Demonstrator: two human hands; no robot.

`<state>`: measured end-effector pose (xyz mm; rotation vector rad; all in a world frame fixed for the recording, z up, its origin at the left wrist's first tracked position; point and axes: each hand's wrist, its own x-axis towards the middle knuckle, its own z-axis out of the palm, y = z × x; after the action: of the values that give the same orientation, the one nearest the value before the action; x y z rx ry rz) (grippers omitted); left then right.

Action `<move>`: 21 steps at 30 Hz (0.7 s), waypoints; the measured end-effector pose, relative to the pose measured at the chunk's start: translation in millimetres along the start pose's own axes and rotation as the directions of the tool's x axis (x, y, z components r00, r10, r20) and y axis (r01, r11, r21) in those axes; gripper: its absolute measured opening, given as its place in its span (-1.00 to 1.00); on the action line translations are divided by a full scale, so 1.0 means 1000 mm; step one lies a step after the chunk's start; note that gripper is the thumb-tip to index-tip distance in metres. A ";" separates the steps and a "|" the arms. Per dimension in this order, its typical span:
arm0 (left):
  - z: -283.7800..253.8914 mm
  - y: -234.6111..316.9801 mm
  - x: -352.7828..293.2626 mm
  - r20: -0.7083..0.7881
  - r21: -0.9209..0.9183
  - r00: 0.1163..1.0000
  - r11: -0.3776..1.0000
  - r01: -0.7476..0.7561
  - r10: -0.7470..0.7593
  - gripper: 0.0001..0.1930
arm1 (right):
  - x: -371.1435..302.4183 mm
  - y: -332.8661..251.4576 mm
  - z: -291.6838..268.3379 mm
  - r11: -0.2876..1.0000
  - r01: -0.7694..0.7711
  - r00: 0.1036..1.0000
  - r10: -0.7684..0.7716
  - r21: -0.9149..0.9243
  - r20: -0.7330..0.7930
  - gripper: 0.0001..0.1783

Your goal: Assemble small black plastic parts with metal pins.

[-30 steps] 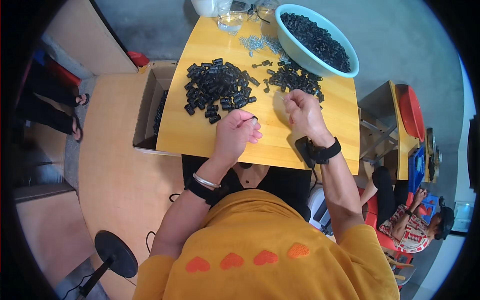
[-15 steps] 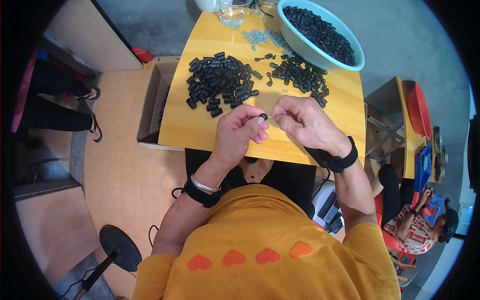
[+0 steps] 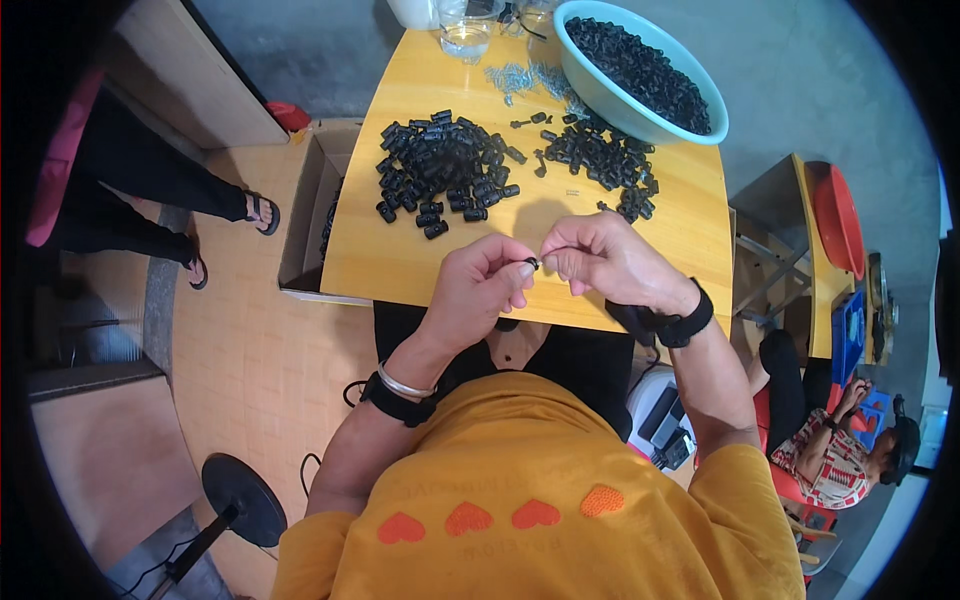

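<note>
Over the near edge of the table, my left hand [image 3: 478, 290] is closed, pinching a small black plastic piece [image 3: 531, 264] that looks like a cord-lock part. My right hand [image 3: 605, 262] is closed too, its fingertips touching the end of that piece. A thin silvery spring [image 3: 540, 265] shows only as a glint between the two hands; the right fingers cover most of it. Beyond my left hand lies a heap of black barrel-shaped cord locks [image 3: 440, 165]. Smaller black parts [image 3: 595, 150] are heaped beyond my right hand, with loose silvery springs [image 3: 512, 78] farther back.
A pale blue basin [image 3: 655, 125] full of black parts stands at the table's back right. A clear cup [image 3: 465, 40] is at the back. Beside the table's left edge is a cardboard box [image 3: 300, 255]. One person stands at left; another person [image 3: 825, 460] sits at right.
My hands have come slightly closer together, so less of the spring shows between them. At the left, the standing person has stepped rightward, toward the box.
</note>
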<state>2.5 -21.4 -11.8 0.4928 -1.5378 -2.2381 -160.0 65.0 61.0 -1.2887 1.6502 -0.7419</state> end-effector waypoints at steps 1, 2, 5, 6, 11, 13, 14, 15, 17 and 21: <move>0.001 -0.002 -0.001 -0.001 -0.001 1.000 1.000 0.001 -0.001 -0.90 | -0.002 0.004 0.005 0.993 -0.057 0.998 0.059 0.102 -0.011 -0.90; 0.003 -0.003 -0.002 -0.005 0.014 1.000 1.000 0.015 -0.015 -0.92 | -0.004 0.008 0.008 0.973 -0.113 0.993 0.119 0.203 -0.017 -0.88; 0.003 -0.004 -0.002 -0.002 0.015 0.999 0.999 0.042 -0.042 -0.93 | -0.005 0.013 0.017 0.973 -0.099 0.989 0.119 0.210 -0.083 -0.85; 0.002 -0.004 -0.002 0.006 0.003 0.999 0.999 0.052 -0.052 -0.92 | -0.006 0.014 0.019 0.972 -0.102 0.989 0.122 0.212 -0.081 -0.85; 0.001 -0.004 -0.003 0.008 -0.120 0.998 0.991 0.063 -0.063 -0.91 | -0.005 0.017 0.023 0.894 -0.117 0.979 0.177 0.432 -0.100 -0.84; 0.001 -0.004 -0.004 0.000 -0.160 0.997 0.984 0.081 -0.082 -0.91 | -0.005 0.020 0.023 0.870 -0.113 0.982 0.170 0.480 -0.077 -0.85; 0.001 -0.004 -0.004 0.004 -0.182 0.997 0.980 0.082 -0.083 -0.90 | -0.005 0.022 0.024 0.844 -0.111 0.985 0.164 0.525 -0.056 -0.85; 0.000 -0.004 -0.005 0.008 -0.203 0.997 0.976 0.083 -0.083 -0.88 | -0.005 0.024 0.025 0.843 -0.110 0.985 0.164 0.526 -0.056 -0.85; 0.001 -0.006 -0.005 0.004 -0.171 0.998 0.983 0.066 -0.066 -0.88 | -0.004 0.030 0.026 0.778 -0.123 0.987 0.161 0.616 -0.007 -0.85; 0.001 -0.009 -0.006 0.009 -0.117 1.000 0.993 0.027 -0.026 -0.87 | -0.005 0.030 0.029 0.711 -0.152 0.984 0.176 0.687 0.036 -0.85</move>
<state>5.9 -14.3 -19.3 0.4736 -1.4016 -2.3359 -146.0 79.5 24.4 -0.5813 1.2836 -1.1316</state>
